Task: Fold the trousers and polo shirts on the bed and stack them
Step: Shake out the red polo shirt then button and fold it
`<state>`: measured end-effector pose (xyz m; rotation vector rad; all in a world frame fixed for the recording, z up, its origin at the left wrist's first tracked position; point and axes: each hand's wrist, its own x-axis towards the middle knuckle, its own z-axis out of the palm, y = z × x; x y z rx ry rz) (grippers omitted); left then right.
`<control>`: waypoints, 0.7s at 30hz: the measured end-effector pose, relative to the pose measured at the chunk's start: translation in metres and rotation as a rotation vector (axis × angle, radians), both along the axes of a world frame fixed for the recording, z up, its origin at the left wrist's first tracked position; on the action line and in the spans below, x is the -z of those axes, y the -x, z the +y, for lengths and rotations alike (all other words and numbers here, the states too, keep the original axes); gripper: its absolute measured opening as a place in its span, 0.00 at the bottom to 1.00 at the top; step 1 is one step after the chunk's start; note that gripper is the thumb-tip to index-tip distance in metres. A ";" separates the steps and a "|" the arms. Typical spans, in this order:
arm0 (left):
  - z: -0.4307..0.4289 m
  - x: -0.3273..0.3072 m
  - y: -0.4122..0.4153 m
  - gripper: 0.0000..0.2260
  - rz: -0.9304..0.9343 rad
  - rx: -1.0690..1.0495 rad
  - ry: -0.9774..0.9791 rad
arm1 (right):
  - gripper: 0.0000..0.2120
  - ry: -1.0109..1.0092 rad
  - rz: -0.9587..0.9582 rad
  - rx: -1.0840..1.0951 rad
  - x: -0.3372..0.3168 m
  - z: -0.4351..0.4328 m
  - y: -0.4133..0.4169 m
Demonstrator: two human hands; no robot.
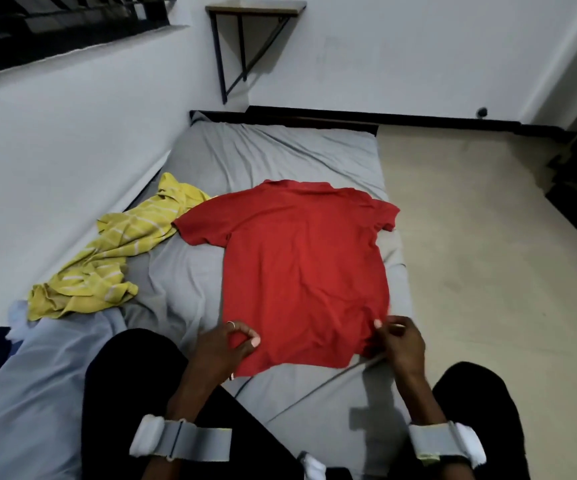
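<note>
**Red polo flat, both hem corners in hand**

Red polo shirt (pixel 301 258) lies spread on the bed (pixel 280 147), hem at the grip and collar at the far end from it. Left hand (pixel 224 348) pinches the left hem corner between thumb and curled forefinger. Right hand (pixel 401 344) pinches the right hem corner with its fingertips.

Handling, as a judgement: light, limp knit with no stiffness. It will sag and crease wherever unsupported, and probably drags on the sheet rather than sliding. Corner pinches suit it (two layers of hem give the fingers something to bite). For the side folds, the better hold is likely shoulder plus hem on one side.

Beyond the left grip, out to its side: crumpled yellow striped polo (pixel 114 258), touching the red sleeve. Nearer the person, a pale blue garment (pixel 55 375), type unclear.
</note>
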<state>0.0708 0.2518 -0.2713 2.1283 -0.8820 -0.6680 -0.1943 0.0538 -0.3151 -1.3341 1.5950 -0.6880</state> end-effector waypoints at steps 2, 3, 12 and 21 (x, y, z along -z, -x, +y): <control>0.005 -0.002 0.006 0.04 0.040 0.003 0.046 | 0.09 -0.137 -0.300 -0.023 -0.011 -0.001 0.000; 0.009 -0.003 0.004 0.06 0.010 -0.014 0.082 | 0.07 -0.154 -0.383 -0.008 -0.016 -0.002 0.001; 0.025 -0.011 -0.020 0.12 -0.432 -0.153 0.040 | 0.13 -0.239 -0.601 0.242 -0.027 -0.006 0.038; 0.016 0.014 0.034 0.10 -0.678 -0.100 0.017 | 0.14 0.527 0.876 -0.045 -0.020 0.022 0.035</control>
